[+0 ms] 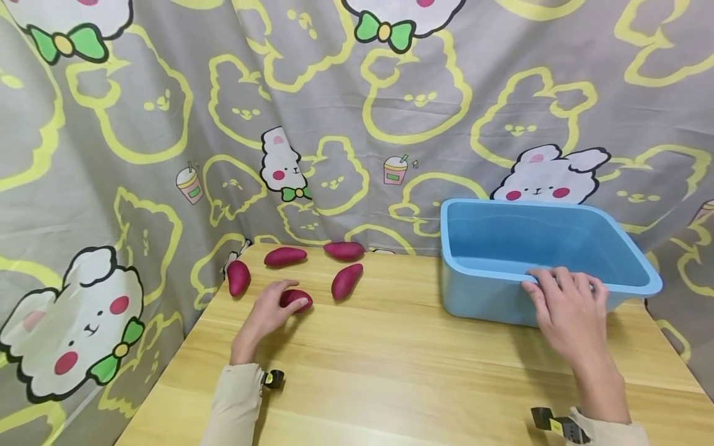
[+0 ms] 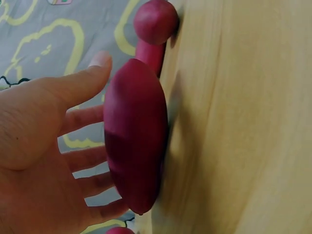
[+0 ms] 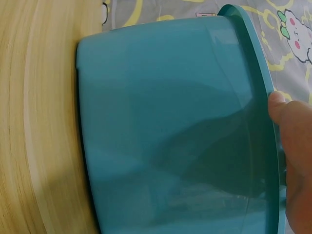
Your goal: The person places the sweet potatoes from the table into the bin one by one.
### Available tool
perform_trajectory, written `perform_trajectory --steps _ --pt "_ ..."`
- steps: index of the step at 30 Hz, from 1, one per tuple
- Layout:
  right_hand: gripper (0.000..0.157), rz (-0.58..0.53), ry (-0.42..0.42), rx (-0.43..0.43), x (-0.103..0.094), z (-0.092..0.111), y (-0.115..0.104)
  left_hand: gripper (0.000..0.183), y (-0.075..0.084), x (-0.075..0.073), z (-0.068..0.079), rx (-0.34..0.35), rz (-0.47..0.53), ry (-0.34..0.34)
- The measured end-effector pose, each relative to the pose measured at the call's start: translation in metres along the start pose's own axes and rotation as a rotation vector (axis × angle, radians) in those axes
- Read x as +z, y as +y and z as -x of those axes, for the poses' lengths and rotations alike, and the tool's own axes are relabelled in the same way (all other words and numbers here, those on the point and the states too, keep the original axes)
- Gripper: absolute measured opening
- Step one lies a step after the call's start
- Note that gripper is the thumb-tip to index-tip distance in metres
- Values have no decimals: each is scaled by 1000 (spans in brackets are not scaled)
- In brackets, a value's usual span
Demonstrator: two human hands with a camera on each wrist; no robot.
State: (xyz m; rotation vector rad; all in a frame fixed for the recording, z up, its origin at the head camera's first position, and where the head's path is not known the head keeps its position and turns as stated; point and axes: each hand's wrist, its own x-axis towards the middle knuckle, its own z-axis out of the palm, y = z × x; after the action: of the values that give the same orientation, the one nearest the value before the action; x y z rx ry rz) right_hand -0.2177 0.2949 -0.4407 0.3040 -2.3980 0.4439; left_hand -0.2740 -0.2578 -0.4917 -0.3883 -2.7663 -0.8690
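Observation:
A purple-red sweet potato [image 2: 135, 136] lies on the wooden table beside my left hand [image 1: 271, 308]. In the left wrist view the fingers [image 2: 85, 160] reach behind it, while the thumb [image 2: 87, 80] stands apart from its upper end. My right hand [image 1: 571, 310] holds the near rim of a blue plastic bin [image 1: 485, 291], its fingers bent over the edge. From the right wrist view, the thumb [image 3: 277, 105] rests at the rim, and the other fingers are mostly hidden.
Around the left hand lie more sweet potatoes: one at the left edge [image 1: 238, 278], two along the back [image 1: 286, 256] [image 1: 344, 250], and one to the right [image 1: 347, 282]. A patterned curtain [image 1: 334, 111] hangs behind the table [image 1: 379, 384].

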Motion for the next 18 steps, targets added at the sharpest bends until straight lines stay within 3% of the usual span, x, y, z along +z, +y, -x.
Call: perform_trajectory --steps 18 --pt "28 -13 16 -5 1 3 0 58 -7 8 3 -62 19 -69"
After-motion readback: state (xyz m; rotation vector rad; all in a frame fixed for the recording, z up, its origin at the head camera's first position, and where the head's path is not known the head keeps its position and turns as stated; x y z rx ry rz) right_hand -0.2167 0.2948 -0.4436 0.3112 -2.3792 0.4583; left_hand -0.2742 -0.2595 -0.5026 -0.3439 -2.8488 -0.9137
